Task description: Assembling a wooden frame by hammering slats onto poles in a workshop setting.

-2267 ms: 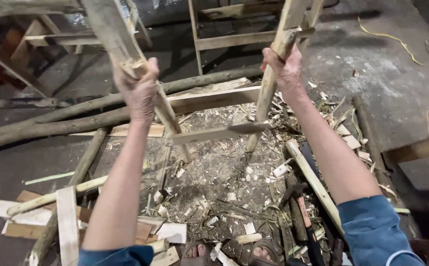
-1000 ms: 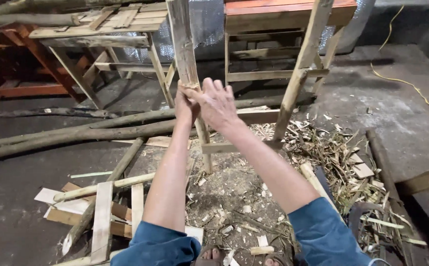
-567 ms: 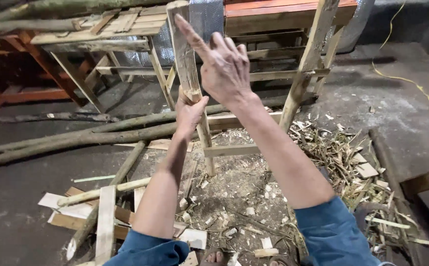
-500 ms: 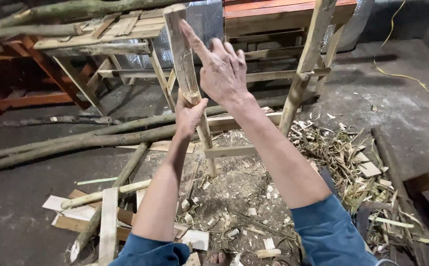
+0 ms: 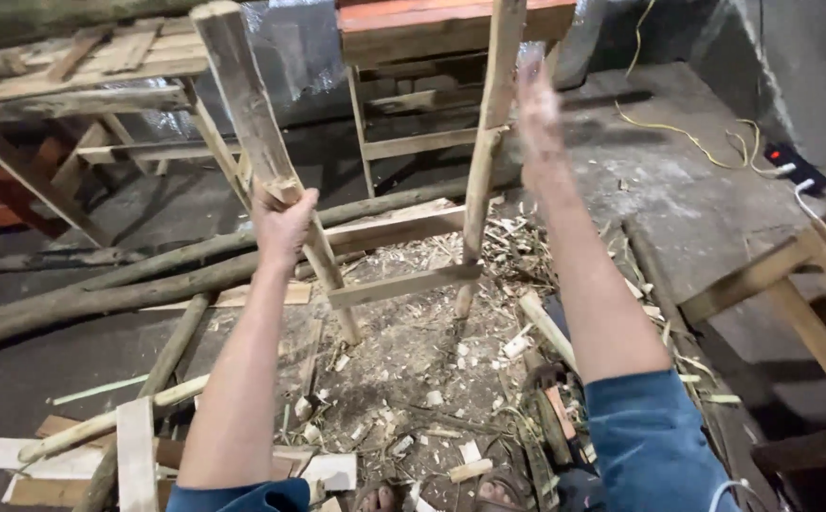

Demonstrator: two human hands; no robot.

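A rough wooden frame [image 5: 403, 237] of two pale poles joined by crossbars stands on the chip-strewn floor [image 5: 413, 379], centre. The left hand [image 5: 282, 223] grips its left pole; the blurred right hand [image 5: 538, 100] reaches the right pole, grip unclear

One view only: head-worn camera, looking forward and steeply down along both outstretched arms. The sleeves' blue cuffs sit at the bottom edge, and toes [image 5: 436, 495] show at bottom centre, so the lens is directly above the wearer's own feet.

Close range: left hand [image 5: 283, 221] and right hand [image 5: 538, 114] fall in the middle and upper frame, on the two uprights of a rough wooden frame [image 5: 403, 284] standing straight ahead. The right hand is motion-blurred.

The floor, littered with wood chips [image 5: 413, 370], fills the lower half. Upper edge reaches workbenches [image 5: 81, 66] and a yellow cable [image 5: 688, 128] at far right. No second view to compare overlap.
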